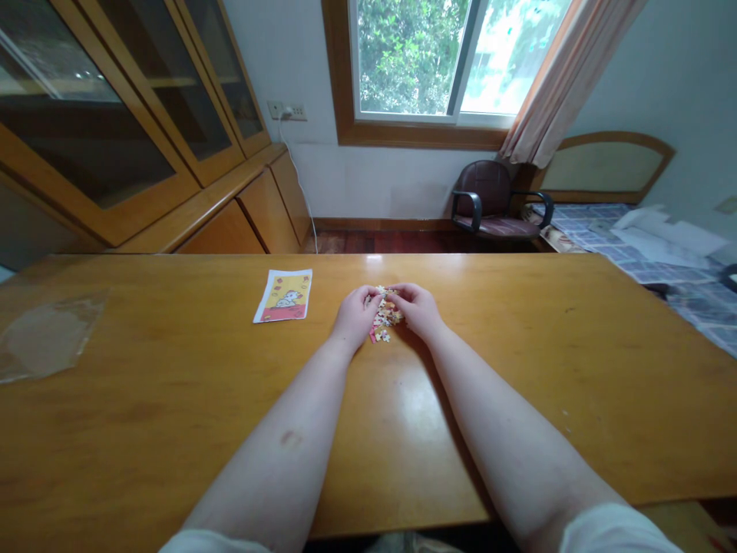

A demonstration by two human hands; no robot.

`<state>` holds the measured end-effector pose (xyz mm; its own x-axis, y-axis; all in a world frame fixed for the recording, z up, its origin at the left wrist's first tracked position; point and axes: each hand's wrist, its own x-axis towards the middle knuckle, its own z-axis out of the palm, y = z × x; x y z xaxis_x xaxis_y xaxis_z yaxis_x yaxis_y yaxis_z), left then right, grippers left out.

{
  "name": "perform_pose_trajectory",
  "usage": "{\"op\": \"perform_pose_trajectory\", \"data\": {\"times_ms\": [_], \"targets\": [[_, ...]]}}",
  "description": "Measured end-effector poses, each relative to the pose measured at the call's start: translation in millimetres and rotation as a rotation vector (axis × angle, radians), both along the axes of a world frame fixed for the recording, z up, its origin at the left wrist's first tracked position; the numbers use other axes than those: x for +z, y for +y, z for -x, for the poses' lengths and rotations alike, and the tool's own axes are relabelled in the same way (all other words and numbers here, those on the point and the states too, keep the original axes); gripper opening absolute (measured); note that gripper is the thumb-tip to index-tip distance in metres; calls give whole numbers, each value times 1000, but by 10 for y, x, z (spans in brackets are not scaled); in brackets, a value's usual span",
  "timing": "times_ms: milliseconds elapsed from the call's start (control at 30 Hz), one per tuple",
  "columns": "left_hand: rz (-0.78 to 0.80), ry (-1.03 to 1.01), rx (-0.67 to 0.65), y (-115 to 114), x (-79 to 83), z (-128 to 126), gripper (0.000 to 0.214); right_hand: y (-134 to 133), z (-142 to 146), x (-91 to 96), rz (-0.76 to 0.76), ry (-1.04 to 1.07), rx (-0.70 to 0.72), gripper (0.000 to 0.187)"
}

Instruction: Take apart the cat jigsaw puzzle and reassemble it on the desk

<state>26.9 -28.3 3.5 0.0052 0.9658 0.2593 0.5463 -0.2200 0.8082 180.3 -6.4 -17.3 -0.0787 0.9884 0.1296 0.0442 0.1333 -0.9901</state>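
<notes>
Beyond the far edge of the honey-coloured wooden desk, a glass-fronted wooden cabinet runs along the left, a window sits in the far wall, and a dark swivel chair stands beside a bed with a checked cover.

On the desktop, a clear plastic bag lies flat near the left edge. A printed picture card, yellow and red with a cartoon animal, lies nearer the middle, well apart from the bag.

Just right of the card, a small pile of jigsaw pieces sits at the desk's centre, between the left hand and the right hand. Both hands are cupped over the pile, nearly meeting, with the forearms resting toward the near edge. The curled fingers of each hand are closed on pieces at the top of the pile; how many they hold cannot be told.

For pieces this small, fingertip contact is advisable. Hands should stay low and close around the pile, preventing pieces from sliding across the smooth surface.
</notes>
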Motion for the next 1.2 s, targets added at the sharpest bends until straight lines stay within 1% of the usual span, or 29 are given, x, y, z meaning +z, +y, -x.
{"op": "perform_pose_trajectory", "data": {"times_ms": [133, 200, 400, 467, 533, 633, 700, 767, 833, 900, 967, 1033, 1133, 1200], "targets": [[0, -42, -7, -21, 30, -9, 14, 23, -16, -13, 3, -23, -20, 35], [17, -32, -4, -22, 30, -3, 15, 24, -30, -18, -28, -83, -33, 33], [58, 185, 87, 7, -14, 64, 18, 19, -87, -1, -154, -557, -130, 17], [81, 239, 123, 13, -21, 85, 21, 22, -119, 19, -167, -629, -167, 18], [95, 279, 153, 16, -24, 101, 24, 12, -152, 49, -170, -678, -175, 19], [94, 325, 173, 22, -40, 118, 27, -30, -184, 102, -229, -802, -90, 21], [89, 347, 169, 30, -61, 123, 28, -62, -185, 128, -263, -909, -26, 29], [87, 356, 163, 40, -84, 121, 29, -76, -176, 137, -265, -976, 17, 33], [78, 347, 152, 46, -100, 111, 32, -69, -163, 128, -262, -982, 45, 31], [52, 328, 142, 44, -98, 96, 32, -47, -156, 108, -266, -944, 69, 26], [18, 300, 115, 30, -72, 79, 27, -19, -156, 83, -267, -893, 72, 17], [-7, 283, 35, -1, -23, 63, 23, 4, -162, 62, -270, -854, 54, 12], [-16, 334, -164, -72, 62, 38, 21, 24, -172, 45, -281, -816, 15, 21], [-30, 391, -215, -119, 98, 25, 34, 25, -175, 44, -252, -778, -8, 26]]}}
